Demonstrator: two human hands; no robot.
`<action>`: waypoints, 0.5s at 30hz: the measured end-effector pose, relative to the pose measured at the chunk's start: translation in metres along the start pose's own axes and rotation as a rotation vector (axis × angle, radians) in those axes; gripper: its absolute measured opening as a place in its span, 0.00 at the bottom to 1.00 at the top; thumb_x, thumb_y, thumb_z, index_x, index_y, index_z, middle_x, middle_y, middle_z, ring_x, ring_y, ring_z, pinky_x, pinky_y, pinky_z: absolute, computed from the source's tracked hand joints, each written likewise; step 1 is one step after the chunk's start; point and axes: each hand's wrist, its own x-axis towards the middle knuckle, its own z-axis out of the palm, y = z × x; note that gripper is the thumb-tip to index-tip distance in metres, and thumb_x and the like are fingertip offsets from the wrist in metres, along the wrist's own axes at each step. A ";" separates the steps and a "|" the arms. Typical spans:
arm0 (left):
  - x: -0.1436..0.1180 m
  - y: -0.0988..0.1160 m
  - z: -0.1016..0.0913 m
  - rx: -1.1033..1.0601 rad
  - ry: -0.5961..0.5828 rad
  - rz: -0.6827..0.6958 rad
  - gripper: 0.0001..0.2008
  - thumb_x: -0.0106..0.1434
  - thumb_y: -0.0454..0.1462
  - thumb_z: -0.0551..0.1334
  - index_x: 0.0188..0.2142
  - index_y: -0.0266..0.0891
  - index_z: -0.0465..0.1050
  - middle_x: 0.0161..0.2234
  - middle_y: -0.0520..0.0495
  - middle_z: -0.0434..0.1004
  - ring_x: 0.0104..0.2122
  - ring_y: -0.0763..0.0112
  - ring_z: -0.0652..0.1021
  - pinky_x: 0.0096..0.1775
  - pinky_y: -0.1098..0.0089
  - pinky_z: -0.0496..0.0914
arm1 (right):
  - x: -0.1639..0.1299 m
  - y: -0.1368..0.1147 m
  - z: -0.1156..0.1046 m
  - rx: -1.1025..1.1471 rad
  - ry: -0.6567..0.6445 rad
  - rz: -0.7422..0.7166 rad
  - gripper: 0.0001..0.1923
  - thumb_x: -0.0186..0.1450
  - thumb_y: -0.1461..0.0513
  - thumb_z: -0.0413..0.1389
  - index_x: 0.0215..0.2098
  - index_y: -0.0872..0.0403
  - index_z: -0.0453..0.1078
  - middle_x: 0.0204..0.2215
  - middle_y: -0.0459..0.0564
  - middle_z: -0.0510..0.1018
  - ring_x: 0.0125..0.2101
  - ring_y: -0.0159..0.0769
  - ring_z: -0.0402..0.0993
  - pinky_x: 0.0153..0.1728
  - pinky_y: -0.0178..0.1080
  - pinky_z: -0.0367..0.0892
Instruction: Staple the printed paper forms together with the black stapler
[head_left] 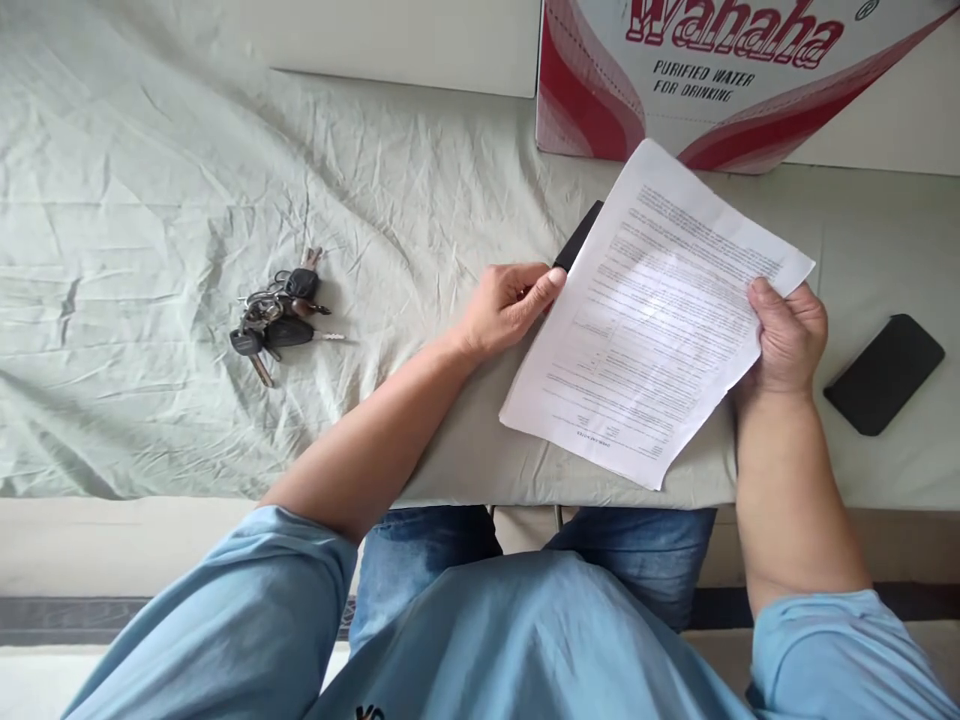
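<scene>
A printed white paper sheet (656, 310) is tilted above the cloth-covered table (150, 200). My right hand (787, 335) grips its right edge with the thumb on top. My left hand (510, 305) rests at the sheet's left edge, fingertips touching a flat black object (579, 236) that pokes out from under the paper. Most of that black object is hidden by the sheet.
A bunch of keys (281, 310) lies on the wrinkled pale green cloth to the left. A black phone (885, 373) lies at the right. A red and white Wahaha water carton (720, 70) stands at the back. My knees show below the table's near edge.
</scene>
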 end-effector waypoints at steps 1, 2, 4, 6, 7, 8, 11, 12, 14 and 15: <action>0.000 0.002 -0.001 0.004 -0.053 0.006 0.41 0.77 0.73 0.58 0.26 0.43 0.64 0.24 0.52 0.63 0.26 0.72 0.66 0.31 0.65 0.62 | 0.001 0.001 -0.002 -0.038 0.017 -0.007 0.15 0.59 0.54 0.78 0.41 0.49 0.86 0.47 0.57 0.94 0.61 0.58 0.90 0.76 0.67 0.75; 0.001 0.003 -0.002 0.009 -0.103 0.009 0.41 0.76 0.72 0.61 0.25 0.43 0.60 0.24 0.53 0.60 0.26 0.74 0.63 0.30 0.65 0.59 | 0.003 0.001 -0.004 -0.081 0.033 -0.016 0.14 0.60 0.53 0.77 0.42 0.48 0.86 0.48 0.58 0.94 0.61 0.58 0.89 0.76 0.66 0.74; 0.002 0.003 -0.005 0.022 -0.174 0.004 0.37 0.75 0.67 0.65 0.25 0.43 0.59 0.24 0.54 0.57 0.26 0.75 0.60 0.29 0.65 0.57 | 0.005 0.004 -0.006 -0.152 0.051 -0.034 0.14 0.62 0.51 0.75 0.43 0.47 0.85 0.51 0.60 0.93 0.61 0.59 0.89 0.74 0.67 0.76; 0.003 0.001 -0.006 0.029 -0.189 -0.020 0.31 0.75 0.61 0.66 0.26 0.43 0.64 0.23 0.55 0.59 0.26 0.74 0.61 0.29 0.66 0.57 | 0.007 0.007 -0.007 -0.164 0.058 -0.047 0.16 0.62 0.49 0.74 0.43 0.47 0.84 0.52 0.61 0.93 0.62 0.61 0.88 0.71 0.68 0.78; 0.004 0.000 -0.007 0.029 -0.186 -0.038 0.28 0.74 0.59 0.66 0.28 0.42 0.67 0.23 0.55 0.59 0.26 0.74 0.62 0.30 0.67 0.58 | 0.008 0.009 -0.006 -0.149 0.062 -0.048 0.17 0.61 0.48 0.75 0.43 0.47 0.83 0.52 0.60 0.93 0.62 0.61 0.88 0.71 0.68 0.78; 0.004 -0.001 -0.007 0.027 -0.181 -0.059 0.26 0.74 0.57 0.66 0.29 0.42 0.68 0.24 0.55 0.59 0.27 0.74 0.63 0.30 0.67 0.59 | 0.008 0.010 -0.004 -0.127 0.062 -0.045 0.18 0.60 0.48 0.76 0.42 0.46 0.83 0.51 0.60 0.93 0.62 0.61 0.87 0.71 0.68 0.77; 0.005 -0.001 -0.009 -0.003 -0.191 -0.112 0.24 0.73 0.55 0.66 0.29 0.42 0.68 0.24 0.56 0.58 0.28 0.74 0.63 0.31 0.67 0.60 | 0.011 0.010 -0.002 -0.045 0.057 -0.031 0.18 0.60 0.48 0.76 0.41 0.45 0.81 0.51 0.60 0.92 0.65 0.61 0.85 0.74 0.67 0.74; 0.005 -0.001 -0.010 -0.019 -0.202 -0.120 0.25 0.74 0.55 0.66 0.28 0.42 0.68 0.25 0.55 0.58 0.28 0.74 0.63 0.32 0.67 0.60 | 0.013 0.008 -0.003 -0.022 0.038 -0.014 0.17 0.61 0.46 0.75 0.41 0.45 0.80 0.53 0.61 0.91 0.66 0.61 0.84 0.74 0.66 0.74; 0.006 0.000 -0.013 -0.060 -0.226 -0.127 0.27 0.74 0.56 0.67 0.27 0.42 0.65 0.25 0.55 0.57 0.28 0.74 0.62 0.32 0.66 0.59 | 0.019 0.002 -0.012 0.001 -0.026 0.039 0.20 0.64 0.40 0.71 0.40 0.45 0.80 0.57 0.64 0.90 0.68 0.64 0.83 0.70 0.65 0.78; 0.006 0.000 -0.015 -0.082 -0.241 -0.128 0.28 0.74 0.57 0.68 0.27 0.42 0.63 0.26 0.55 0.57 0.28 0.75 0.61 0.32 0.66 0.58 | 0.022 -0.001 -0.020 -0.008 -0.067 0.074 0.23 0.64 0.37 0.69 0.40 0.44 0.80 0.58 0.65 0.89 0.69 0.66 0.83 0.66 0.65 0.80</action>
